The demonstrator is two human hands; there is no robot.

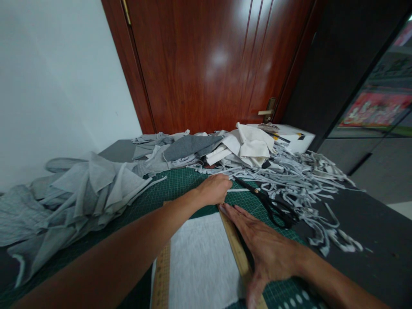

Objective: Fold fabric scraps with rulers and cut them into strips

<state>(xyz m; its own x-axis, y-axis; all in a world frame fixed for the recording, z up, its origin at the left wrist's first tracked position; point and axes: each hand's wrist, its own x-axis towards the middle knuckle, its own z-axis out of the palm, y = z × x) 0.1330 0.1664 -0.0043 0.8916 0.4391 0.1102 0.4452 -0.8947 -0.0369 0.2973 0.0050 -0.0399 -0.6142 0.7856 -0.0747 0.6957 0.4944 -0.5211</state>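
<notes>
right hand [264,246] flat, fingers spread, on wooden ruler [236,246]; left hand [214,189] curled at its far end

Green gridded mat [180,184] (grey cloth [201,257])

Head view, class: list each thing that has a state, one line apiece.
Door: shut.
Scissors: lying closed on the mat.
Right wooden ruler: flat, pressed by right hand.
Left hand: fist at ruler's far end.
White fabric: spread flat between rulers.
</notes>
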